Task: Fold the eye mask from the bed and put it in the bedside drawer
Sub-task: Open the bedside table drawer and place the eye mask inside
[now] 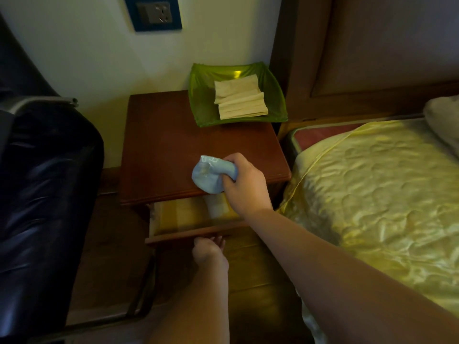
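Observation:
My right hand [244, 183] is shut on a folded light blue eye mask [207, 176], held just above the front edge of the brown bedside table [173, 145]. Below it the bedside drawer [188, 235] stands partly pulled out, showing a pale lining and something whitish inside. My left hand [210, 249] is under the drawer's front panel, fingers curled against its lower edge. The bed [372, 184] with its shiny yellow quilted cover lies to the right.
A green square dish [198, 95] with folded pale paper napkins [239, 98] sits at the table's back right. A dark padded chair [44, 182] stands close on the left. A wall socket [154, 12] is above; the wooden headboard [372, 45] rises at the right.

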Tool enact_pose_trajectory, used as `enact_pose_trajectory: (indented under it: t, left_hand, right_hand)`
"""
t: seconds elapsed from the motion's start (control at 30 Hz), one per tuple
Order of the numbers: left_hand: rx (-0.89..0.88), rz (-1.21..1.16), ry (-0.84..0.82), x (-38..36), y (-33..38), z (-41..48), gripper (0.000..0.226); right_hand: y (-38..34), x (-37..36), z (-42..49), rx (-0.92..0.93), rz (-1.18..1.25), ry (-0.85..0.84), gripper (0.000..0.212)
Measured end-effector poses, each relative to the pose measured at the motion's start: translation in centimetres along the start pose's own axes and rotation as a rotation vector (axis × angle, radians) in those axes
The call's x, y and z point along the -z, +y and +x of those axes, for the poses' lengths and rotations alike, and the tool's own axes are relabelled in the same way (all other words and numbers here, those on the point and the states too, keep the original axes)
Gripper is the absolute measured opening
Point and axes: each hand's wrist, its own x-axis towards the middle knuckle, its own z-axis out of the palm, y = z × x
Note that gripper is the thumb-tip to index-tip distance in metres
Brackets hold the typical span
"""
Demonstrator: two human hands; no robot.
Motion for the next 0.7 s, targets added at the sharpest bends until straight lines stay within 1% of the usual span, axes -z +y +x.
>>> enact_pose_trajectory:
  t: [0.07, 0.13, 0.17, 0.2, 0.23, 0.27, 0.33, 0.43, 0.47, 0.5, 0.6, 0.63, 0.7]
  left_hand:
    - [0.031, 0.155, -0.007, 0.2, 0.1, 0.3, 0.029]
    - [0.127, 0.426, -0.037, 0.5, 0.3, -0.4, 0.026]
    - [0.183, 0.590, -0.085, 0.6, 0.6, -1.2, 0.027]
    - [0.217, 0.738, -0.193, 0.7, 1.0, -2.1, 0.025]
    - [0.223, 0.836, -0.347, 0.6, 1.4, -3.0, 0.024]
    - [0.218, 0.873, -0.500, 0.5, 1.9, -3.9, 0.025]
    - [0.209, 0.862, -0.712, 0.4, 3.5, -5.3, 0.029]
    - [0.207, 0.852, -0.873, 0.5, 7.4, -6.1, 0.030]
    - [0.184, 0.826, -0.880, 0.6, 8.7, -6.2, 0.030]
    - [0.141, 0.786, -0.851, 0.5, 9.9, -6.2, 0.030]
    - [-0.013, 0.615, -0.695, -0.1, 11.8, -5.3, 0.033]
    - [-0.025, 0.559, -0.676, -0.4, 12.0, -5.1, 0.034]
    - [0.003, 0.505, -0.699, -0.8, 12.0, -4.6, 0.037]
  right_hand:
    - [-0.2, -0.1, -0.2, -0.083, 0.070, -0.016, 0.019]
    - [-0.3, -0.1, -0.3, -0.133, 0.085, -0.028, 0.020]
    - [-0.4, -0.1, -0.4, -0.156, 0.102, -0.028, 0.020]
    - [-0.5, 0.0, -0.4, -0.184, 0.129, -0.027, 0.020]
    - [-0.5, 0.1, -0.3, -0.213, 0.157, -0.028, 0.019]
    - [-0.4, 0.1, -0.3, -0.244, 0.182, -0.035, 0.018]
    - [0.0, 0.2, -0.5, -0.315, 0.224, -0.056, 0.015]
    - [0.7, 0.2, -1.0, -0.454, 0.298, -0.036, 0.010]
    - [1.0, 0.2, -1.1, -0.506, 0.324, -0.026, 0.009]
    - [1.3, 0.2, -1.2, -0.559, 0.344, -0.021, 0.009]
    - [2.5, -0.2, -1.0, -0.711, 0.344, -0.060, 0.013]
    - [3.2, -0.5, -0.9, -0.761, 0.343, -0.070, 0.018]
    - [4.6, -1.4, -0.6, -0.865, 0.354, -0.103, 0.036]
